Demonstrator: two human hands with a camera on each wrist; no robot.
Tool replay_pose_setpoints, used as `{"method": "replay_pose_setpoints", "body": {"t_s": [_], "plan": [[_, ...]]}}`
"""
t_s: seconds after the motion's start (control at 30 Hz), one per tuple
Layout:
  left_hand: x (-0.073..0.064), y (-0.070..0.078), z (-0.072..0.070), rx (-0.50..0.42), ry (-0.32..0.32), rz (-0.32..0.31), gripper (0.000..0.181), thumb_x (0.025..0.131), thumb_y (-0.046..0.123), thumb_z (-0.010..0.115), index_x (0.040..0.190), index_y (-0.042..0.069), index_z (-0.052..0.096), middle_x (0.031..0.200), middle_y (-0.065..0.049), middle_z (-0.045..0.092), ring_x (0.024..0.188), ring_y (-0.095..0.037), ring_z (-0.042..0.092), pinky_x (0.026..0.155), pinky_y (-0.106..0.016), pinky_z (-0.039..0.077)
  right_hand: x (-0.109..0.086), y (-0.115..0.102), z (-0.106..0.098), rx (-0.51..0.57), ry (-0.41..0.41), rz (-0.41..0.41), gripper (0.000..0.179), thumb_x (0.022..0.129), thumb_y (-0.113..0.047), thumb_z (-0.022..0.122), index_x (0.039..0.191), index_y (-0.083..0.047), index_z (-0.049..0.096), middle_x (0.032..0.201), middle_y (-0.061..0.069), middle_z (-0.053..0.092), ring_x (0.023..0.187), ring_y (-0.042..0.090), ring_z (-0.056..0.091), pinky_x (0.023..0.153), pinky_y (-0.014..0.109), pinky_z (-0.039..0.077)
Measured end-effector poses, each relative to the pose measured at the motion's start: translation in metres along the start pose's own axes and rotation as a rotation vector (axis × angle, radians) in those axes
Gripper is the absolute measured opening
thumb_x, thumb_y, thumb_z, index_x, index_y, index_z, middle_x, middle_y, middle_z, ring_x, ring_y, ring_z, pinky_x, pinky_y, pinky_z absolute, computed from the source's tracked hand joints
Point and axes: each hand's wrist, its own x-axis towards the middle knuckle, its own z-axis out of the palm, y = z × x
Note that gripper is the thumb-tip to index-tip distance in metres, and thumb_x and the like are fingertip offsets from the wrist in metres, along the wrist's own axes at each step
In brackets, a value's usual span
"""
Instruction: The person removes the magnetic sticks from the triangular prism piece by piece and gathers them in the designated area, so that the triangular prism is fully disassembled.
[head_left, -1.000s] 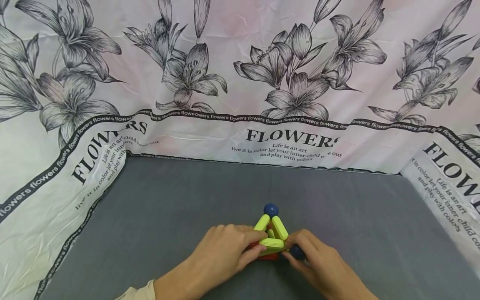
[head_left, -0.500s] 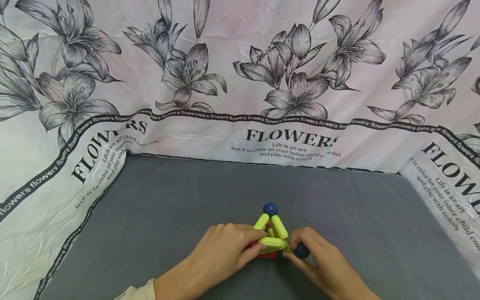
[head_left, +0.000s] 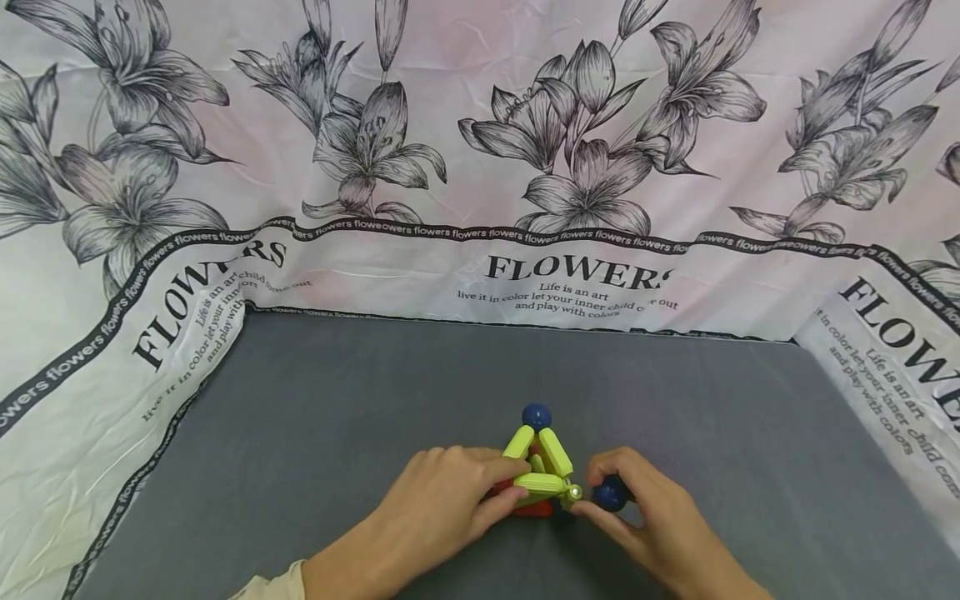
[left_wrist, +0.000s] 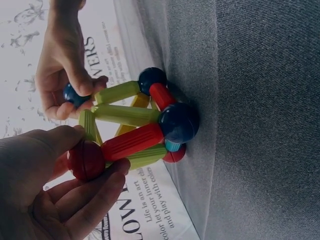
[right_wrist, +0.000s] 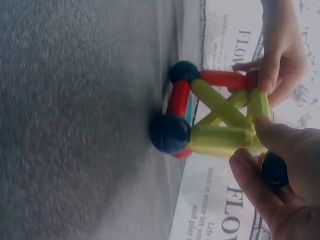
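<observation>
A frame of magnetic rods and balls stands on the grey table. Its yellow-green rods (head_left: 542, 483) rise from blue balls (left_wrist: 179, 123) and a red rod (left_wrist: 162, 96) at the base. My left hand (head_left: 442, 500) pinches its upper red ball (left_wrist: 86, 160), where a longer red rod (left_wrist: 132, 141) meets it. To the right, my right hand (head_left: 656, 521) holds a loose blue ball (head_left: 611, 493) in its curled fingers. Beside the thumb, the bare shiny tip (head_left: 574, 492) of a rod shows at the frame's upper right corner. Another blue ball (head_left: 537, 416) tops the far corner.
The grey cloth tabletop (head_left: 390, 392) spreads around the frame. Behind and at both sides hangs a white sheet (head_left: 420, 275) printed with flowers and lettering. A short teal rod (left_wrist: 173, 145) lies low in the frame.
My right hand has drawn a little to the right with the blue ball, apart from the frame's corner, and the rod tip there is now uncovered. My left hand keeps its hold.
</observation>
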Motion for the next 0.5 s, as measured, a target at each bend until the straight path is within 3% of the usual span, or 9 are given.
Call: {"method": "replay_pose_setpoints", "body": {"t_s": [0.27,0.5], "plan": [[-0.003,0.000,0.000,0.029,0.017,0.005,0.013,0.100,0.035,0.075,0.112,0.029,0.078,0.096,0.017,0.070,0.073,0.004,0.058,0.057,-0.022,0.048,-0.002,0.013,-0.015,-0.097,0.022,0.015,0.044,0.083,-0.027,0.091,0.119,-0.020,0.067,0.114,-0.011,0.065,0.088,-0.002,0.062,0.076,0.011,0.050],[-0.001,0.000,0.001,0.023,0.033,0.012,0.016,0.100,0.032,0.076,0.114,0.027,0.079,0.103,0.015,0.074,0.079,0.002,0.062,0.060,-0.023,0.050,0.006,0.031,-0.029,-0.243,0.039,0.067,0.062,0.076,-0.001,0.093,0.131,-0.016,0.070,0.125,-0.003,0.063,0.092,0.006,0.064,0.077,0.012,0.048]]}}
